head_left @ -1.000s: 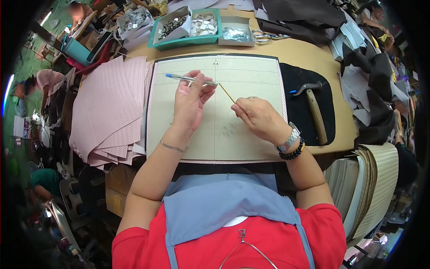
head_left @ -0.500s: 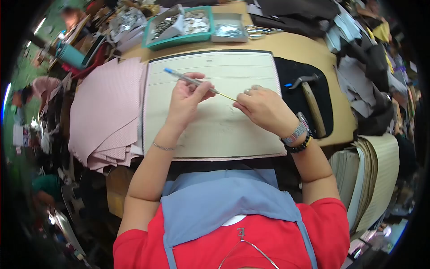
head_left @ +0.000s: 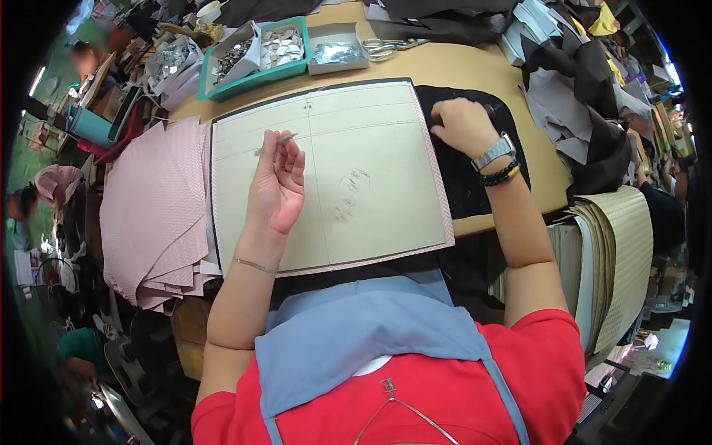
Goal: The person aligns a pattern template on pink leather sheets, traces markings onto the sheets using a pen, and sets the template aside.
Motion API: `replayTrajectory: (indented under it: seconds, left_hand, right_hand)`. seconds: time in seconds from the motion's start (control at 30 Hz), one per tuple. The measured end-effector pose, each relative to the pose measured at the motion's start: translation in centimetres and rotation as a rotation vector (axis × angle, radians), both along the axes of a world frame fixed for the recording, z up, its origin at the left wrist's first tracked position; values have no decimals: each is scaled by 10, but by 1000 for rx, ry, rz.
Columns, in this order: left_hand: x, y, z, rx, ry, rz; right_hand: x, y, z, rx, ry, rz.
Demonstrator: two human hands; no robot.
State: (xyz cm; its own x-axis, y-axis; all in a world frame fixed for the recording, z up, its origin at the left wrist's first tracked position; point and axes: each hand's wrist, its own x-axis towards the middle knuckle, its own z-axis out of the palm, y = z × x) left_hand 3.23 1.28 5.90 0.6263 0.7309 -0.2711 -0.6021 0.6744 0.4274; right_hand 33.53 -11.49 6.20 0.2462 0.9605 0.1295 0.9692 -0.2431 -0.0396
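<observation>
My left hand (head_left: 278, 185) is palm up over the left part of a pale panel (head_left: 386, 215). Its fingers are curled around a slim pen (head_left: 290, 138), of which only short ends show. My right hand (head_left: 463, 127) is over the black pad (head_left: 460, 182) just right of the panel, knuckles up and fingers bent inward. Whatever those fingers hold, if anything, is hidden beneath them. The panel has a pink edge, ruled lines and grey scribbles. The hammer on the pad is mostly hidden by my right hand and forearm.
Pink patterned sheets (head_left: 156, 215) lie stacked at left. Behind the panel stand a teal tray (head_left: 256, 70) of small metal parts, a grey box (head_left: 337, 65) and scissors (head_left: 382, 50). Dark scraps (head_left: 560, 111) pile up at right, above hanging sheets (head_left: 623, 245). People are at far left.
My right hand has left the pen's thin brass-coloured end and moved right onto the black pad. My left hand has turned palm up with the pen. The view has shifted.
</observation>
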Motion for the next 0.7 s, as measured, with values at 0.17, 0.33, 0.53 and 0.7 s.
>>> replayTrajectory:
  seconds: [0.17,0.33,0.53,0.7]
  left_hand:
    - [2,-5,-4,100,145,22]
    - [3,-11,-11,127,200,27]
    - [8,-21,-10,236,256,91]
    - [14,-28,-6,303,273,88]
  right_hand:
    - [2,0,-24,-19,19,-37]
    - [16,7,-41,202,76,18]
    - [-35,4,7,677,1072,-28]
    - [-117,-5,22,731,1381,233]
